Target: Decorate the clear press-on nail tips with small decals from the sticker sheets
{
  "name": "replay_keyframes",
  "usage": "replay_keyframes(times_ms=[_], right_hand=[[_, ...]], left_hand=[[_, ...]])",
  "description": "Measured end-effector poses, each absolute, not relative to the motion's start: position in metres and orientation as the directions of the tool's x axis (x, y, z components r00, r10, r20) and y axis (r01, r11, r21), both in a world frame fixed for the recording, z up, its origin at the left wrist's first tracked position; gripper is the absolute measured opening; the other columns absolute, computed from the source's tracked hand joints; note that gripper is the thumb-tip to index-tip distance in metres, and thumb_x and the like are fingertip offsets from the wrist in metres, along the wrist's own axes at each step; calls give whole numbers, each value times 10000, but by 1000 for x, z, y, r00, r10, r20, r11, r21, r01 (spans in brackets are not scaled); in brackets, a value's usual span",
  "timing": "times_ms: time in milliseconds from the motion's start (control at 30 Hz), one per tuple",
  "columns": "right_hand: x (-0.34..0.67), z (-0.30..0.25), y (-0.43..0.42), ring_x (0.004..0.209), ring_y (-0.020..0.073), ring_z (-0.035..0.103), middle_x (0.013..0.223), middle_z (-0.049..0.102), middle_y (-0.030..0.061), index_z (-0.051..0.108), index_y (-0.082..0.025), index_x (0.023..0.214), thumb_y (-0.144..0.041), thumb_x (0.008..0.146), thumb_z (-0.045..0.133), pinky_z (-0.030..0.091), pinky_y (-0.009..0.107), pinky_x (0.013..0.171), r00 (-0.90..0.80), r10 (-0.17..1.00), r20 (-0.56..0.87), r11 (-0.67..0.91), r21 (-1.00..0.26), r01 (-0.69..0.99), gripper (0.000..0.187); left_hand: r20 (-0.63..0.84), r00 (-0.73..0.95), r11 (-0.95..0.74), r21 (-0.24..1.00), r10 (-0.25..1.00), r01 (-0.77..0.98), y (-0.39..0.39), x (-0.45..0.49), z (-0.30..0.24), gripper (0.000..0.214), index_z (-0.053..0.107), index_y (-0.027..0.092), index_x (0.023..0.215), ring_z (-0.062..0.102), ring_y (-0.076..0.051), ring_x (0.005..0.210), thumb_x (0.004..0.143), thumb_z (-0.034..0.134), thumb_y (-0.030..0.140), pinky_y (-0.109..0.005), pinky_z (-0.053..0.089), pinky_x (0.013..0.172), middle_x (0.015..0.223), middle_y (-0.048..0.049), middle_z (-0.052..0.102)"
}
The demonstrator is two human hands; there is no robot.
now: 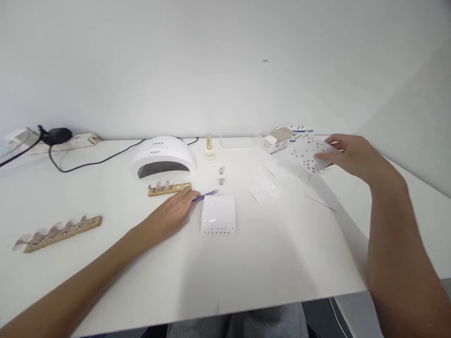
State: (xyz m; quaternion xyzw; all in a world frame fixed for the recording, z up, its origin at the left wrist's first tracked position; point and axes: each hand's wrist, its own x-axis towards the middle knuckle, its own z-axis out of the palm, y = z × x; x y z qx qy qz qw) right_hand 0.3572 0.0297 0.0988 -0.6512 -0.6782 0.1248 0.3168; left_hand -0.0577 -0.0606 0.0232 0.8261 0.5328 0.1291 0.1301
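Note:
My left hand (pixel 178 206) rests on the table, its fingers closed on blue tweezers (pixel 207 195) whose tips point right. Just right of them lies a curled white sticker sheet (pixel 218 213) with rows of small dark marks along its near edge. At the right, my right hand (pixel 343 152) pinches another sticker sheet (pixel 308 152) with dark motifs, lifted above the table. Below it lie more sheets, among them a patterned sheet (pixel 263 188) and a sheet (pixel 319 192) near my wrist. Beyond the tweezers sit two small clear nail tips (pixel 221 181).
A white nail lamp (pixel 164 157) stands at the back, behind a wooden stand (pixel 169 188) with nail tips. Another nail-tip stand (pixel 63 234) lies at left. A polish bottle (pixel 209 149), a clear tray (pixel 239 142) and an open box (pixel 278 139) line the wall. A black cable (pixel 95 164) crosses behind.

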Motion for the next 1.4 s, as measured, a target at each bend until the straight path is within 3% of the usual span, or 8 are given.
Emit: replay_keyframes(times_ms=[133,233,433,567,767,1033,1233,1400], right_hand=[[317,99,18,738,204,655,867,653,59,608,-245,877,-456,774,656,448,310,568,81,963,258,170,-812,559,239],[276,92,8,837,225,666,991,667,75,644,-208,1005,-422,800,647,542,350,709,-36,979,201,204,-964,172,297],[220,69,-20,821,208,668,1004,684,87,650,-172,1019,-361,845,608,529,314,661,-298,953,56,30,-995,-91,261],[207,62,-33,896,216,668,1103,658,87,651,-177,991,-321,854,592,519,295,701,-343,939,15,-58,-978,-200,207],[203,55,-33,983,238,653,1152,634,105,640,-159,1012,-298,852,598,523,311,781,-390,919,-52,-157,-957,-242,217],[196,46,-41,913,227,681,1000,675,62,648,-188,944,-297,812,664,563,320,750,-336,940,-61,-144,-963,-229,172],[188,35,-48,906,214,682,957,700,56,653,-186,899,-278,808,660,554,385,847,-392,915,-96,-185,-963,-197,130],[184,25,-48,794,200,698,819,705,35,634,-185,758,-283,796,658,562,361,791,-400,903,-158,-199,-978,-63,108]], left_hand=[[134,347,-372,397,928,839,-62,-58,24,304,533,204,1069,559,-177,873,965,256,275,-306,434,720,1016,-54,558],[236,295,-372,432,926,821,-64,-57,27,271,535,208,1068,540,-148,819,962,290,257,-283,426,720,971,-36,580],[427,230,-423,439,874,793,-68,-56,36,248,575,183,1079,473,-108,641,939,373,218,-252,400,621,830,-28,579],[468,419,-610,404,778,682,-75,-50,31,196,601,170,1015,507,-93,601,917,434,199,-233,429,577,814,-35,624],[426,662,-780,224,617,584,-90,-39,10,260,596,170,1118,695,-161,830,909,441,172,-255,539,626,1067,-98,701],[605,613,-838,179,507,516,-95,-33,17,255,560,188,1096,668,-136,735,859,521,105,-252,538,651,838,-43,716],[583,404,-671,361,705,648,-92,-33,21,271,569,204,1128,441,-63,528,874,517,123,-194,378,481,727,3,602],[477,428,-613,352,768,708,-88,-33,18,160,609,180,995,428,-68,558,910,475,167,-196,347,489,699,7,555]])
